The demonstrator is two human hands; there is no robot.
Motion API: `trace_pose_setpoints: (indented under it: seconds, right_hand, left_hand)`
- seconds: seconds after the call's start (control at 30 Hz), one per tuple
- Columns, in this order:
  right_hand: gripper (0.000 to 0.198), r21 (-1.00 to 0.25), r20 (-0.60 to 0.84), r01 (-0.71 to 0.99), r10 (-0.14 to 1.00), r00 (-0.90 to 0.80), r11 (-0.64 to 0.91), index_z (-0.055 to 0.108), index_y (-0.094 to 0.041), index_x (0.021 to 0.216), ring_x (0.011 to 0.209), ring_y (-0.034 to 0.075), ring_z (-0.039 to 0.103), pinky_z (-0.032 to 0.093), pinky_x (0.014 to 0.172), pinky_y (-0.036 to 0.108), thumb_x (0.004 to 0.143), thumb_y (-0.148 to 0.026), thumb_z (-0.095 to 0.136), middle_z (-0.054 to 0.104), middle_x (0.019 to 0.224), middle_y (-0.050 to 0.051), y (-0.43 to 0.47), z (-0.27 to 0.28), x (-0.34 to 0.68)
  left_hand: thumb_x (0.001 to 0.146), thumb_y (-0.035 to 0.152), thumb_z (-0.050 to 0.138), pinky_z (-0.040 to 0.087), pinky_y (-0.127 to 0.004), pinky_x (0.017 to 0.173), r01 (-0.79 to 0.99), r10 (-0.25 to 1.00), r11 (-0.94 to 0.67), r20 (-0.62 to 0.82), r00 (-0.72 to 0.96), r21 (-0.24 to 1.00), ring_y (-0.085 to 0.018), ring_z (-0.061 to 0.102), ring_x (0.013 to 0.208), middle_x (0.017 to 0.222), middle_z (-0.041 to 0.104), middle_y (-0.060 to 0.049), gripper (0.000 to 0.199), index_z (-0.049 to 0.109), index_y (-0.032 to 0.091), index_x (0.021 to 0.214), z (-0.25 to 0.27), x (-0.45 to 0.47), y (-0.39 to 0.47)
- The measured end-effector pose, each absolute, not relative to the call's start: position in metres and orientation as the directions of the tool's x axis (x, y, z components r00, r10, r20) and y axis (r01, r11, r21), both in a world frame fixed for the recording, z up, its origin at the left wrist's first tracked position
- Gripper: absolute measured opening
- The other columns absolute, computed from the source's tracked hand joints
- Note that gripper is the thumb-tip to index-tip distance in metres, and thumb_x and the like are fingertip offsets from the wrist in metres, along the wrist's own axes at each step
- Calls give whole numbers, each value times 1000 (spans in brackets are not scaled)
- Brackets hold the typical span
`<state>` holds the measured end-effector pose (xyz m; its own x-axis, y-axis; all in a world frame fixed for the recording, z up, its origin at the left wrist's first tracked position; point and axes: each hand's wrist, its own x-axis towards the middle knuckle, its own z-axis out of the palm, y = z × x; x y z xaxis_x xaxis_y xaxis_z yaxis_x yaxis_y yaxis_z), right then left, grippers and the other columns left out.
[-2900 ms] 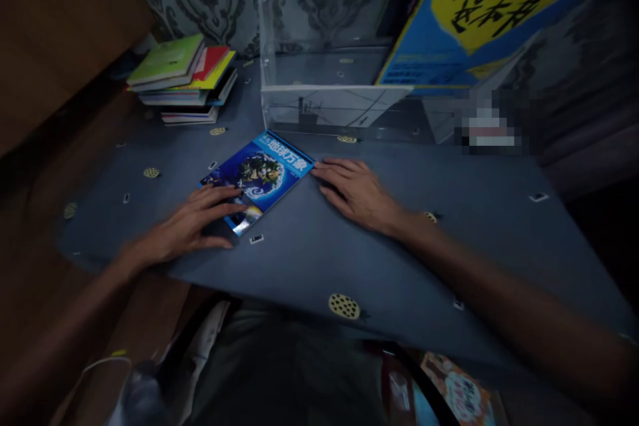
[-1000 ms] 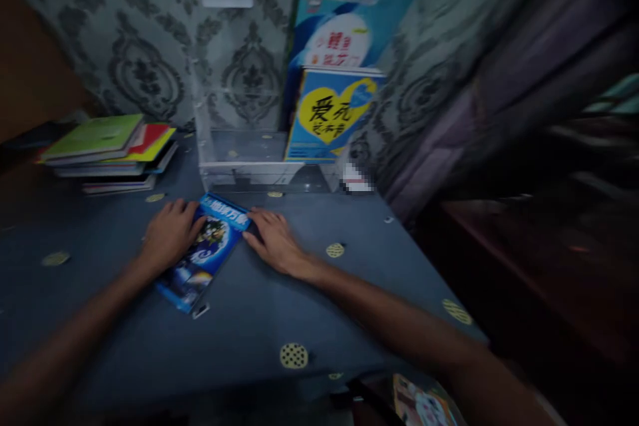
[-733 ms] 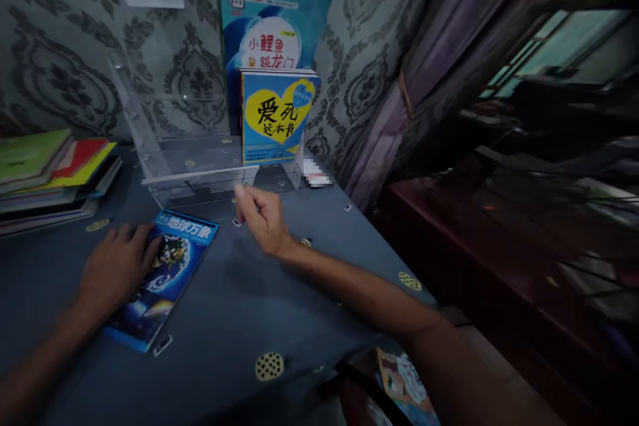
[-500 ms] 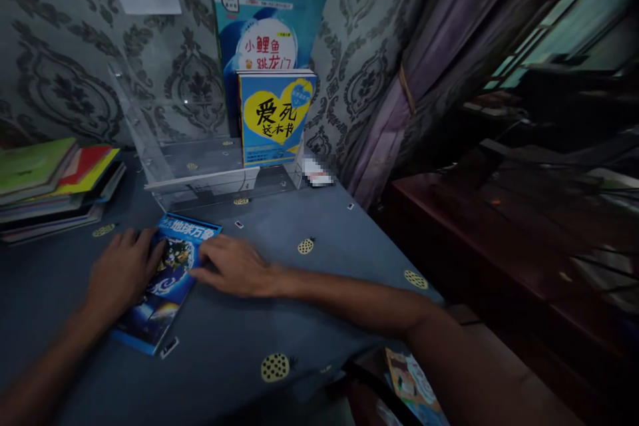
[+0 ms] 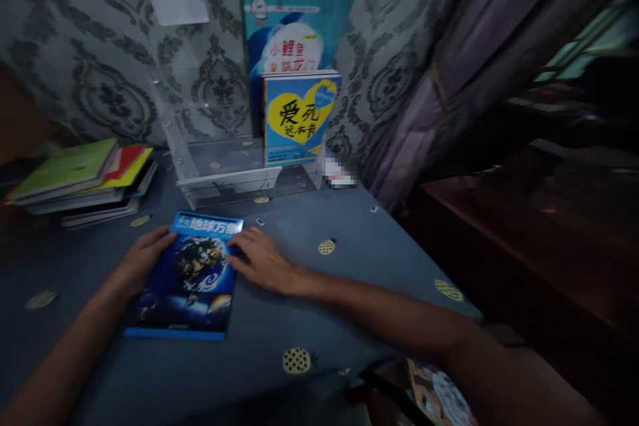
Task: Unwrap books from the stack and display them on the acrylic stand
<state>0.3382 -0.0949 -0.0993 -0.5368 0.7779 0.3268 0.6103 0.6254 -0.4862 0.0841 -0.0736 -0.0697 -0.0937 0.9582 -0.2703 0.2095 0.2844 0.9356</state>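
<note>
A blue book (image 5: 198,279) with a picture of the Earth on its cover lies face up on the table, closed. My left hand (image 5: 140,259) grips its upper left edge, fingers pressed together along the cover's side. On the opposite edge, my right hand (image 5: 260,258) has its fingers bent over the upper right part of the cover. Thumb and undersides of the fingers are partly hidden. Beyond the book stands a clear acrylic rack (image 5: 229,190), with a blue book bearing a yellow heart (image 5: 294,121) upright at its right end.
A stack of books (image 5: 74,176) sits at the left. Behind the heart book, larger teal books (image 5: 294,20) lean against the patterned wall. A purple curtain (image 5: 414,126) hangs at the right. The table edge (image 5: 424,256) slopes down to the right, with a picture book (image 5: 439,389) below it.
The blue book has turned from a slant to nearly square with me, and more of its cover shows. My hands have moved farther apart at its edges. The camera view has swung left.
</note>
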Motion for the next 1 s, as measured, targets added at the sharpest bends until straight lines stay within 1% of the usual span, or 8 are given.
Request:
trace_pose_setpoints:
  seconds: [0.07,0.17,0.37,0.5,0.6,0.7,0.87,1.0]
  right_hand:
    - [22,-504,330,612,790,-516,610,64,-18,112,99,24,58,48,90,40,99,-34,58,69,104,9,-94,-102,338]
    - [23,-506,335,603,785,-522,617,63,-19,116,99,25,58,48,91,42,98,-32,59,68,105,10,-92,-105,337]
    - [25,-562,337,581,804,-489,589,61,-20,119,99,25,60,49,94,47,97,-31,59,68,103,9,-93,-106,337]
    - [31,-692,350,478,831,-433,541,56,-23,126,99,24,61,52,90,44,97,-33,57,65,111,9,-91,-104,341]
    - [37,-842,275,337,872,-404,421,51,-22,128,80,18,61,52,73,34,94,-35,58,65,98,5,-86,-104,343]
    - [39,-945,191,172,895,-403,278,49,-23,125,65,14,54,45,62,27,90,-33,61,57,77,-4,-81,-107,342]
    - [40,-994,95,3,907,-411,105,50,-24,119,59,12,50,39,57,24,85,-38,66,49,67,-8,-76,-110,341]
    - [43,-996,89,-13,906,-413,92,51,-24,119,58,13,51,39,56,25,85,-45,67,48,64,-8,-76,-111,341]
  left_hand:
    - [79,25,71,61,-29,59,50,923,374,-366,-121,926,-19,72,58,69,75,-2,11,68,20,89,-68,90,-77]
    - [78,24,75,62,-29,61,-72,929,365,-368,-32,928,-20,74,62,74,76,-4,19,68,16,93,-68,92,-78]
    - [80,20,74,62,-27,61,-212,950,304,-313,-8,929,-16,71,57,74,77,-5,14,69,14,91,-73,89,-79]
    - [80,20,76,63,-28,65,-239,958,270,-285,-31,933,-18,74,65,80,78,-5,15,69,15,92,-78,87,-78]
    - [81,19,75,63,-28,70,-274,961,265,-277,-6,924,-19,76,73,88,79,-7,18,69,15,98,-81,86,-78]
    - [83,17,73,63,-29,72,-307,957,287,-288,43,907,-19,76,77,94,80,-9,23,70,13,105,-82,87,-79]
    - [84,13,71,62,-28,70,-334,945,319,-322,48,887,-20,76,73,92,80,-11,23,71,10,107,-82,88,-78]
    - [87,12,69,62,-27,68,-350,944,326,-325,63,878,-19,75,72,92,80,-11,20,72,10,106,-84,87,-75]
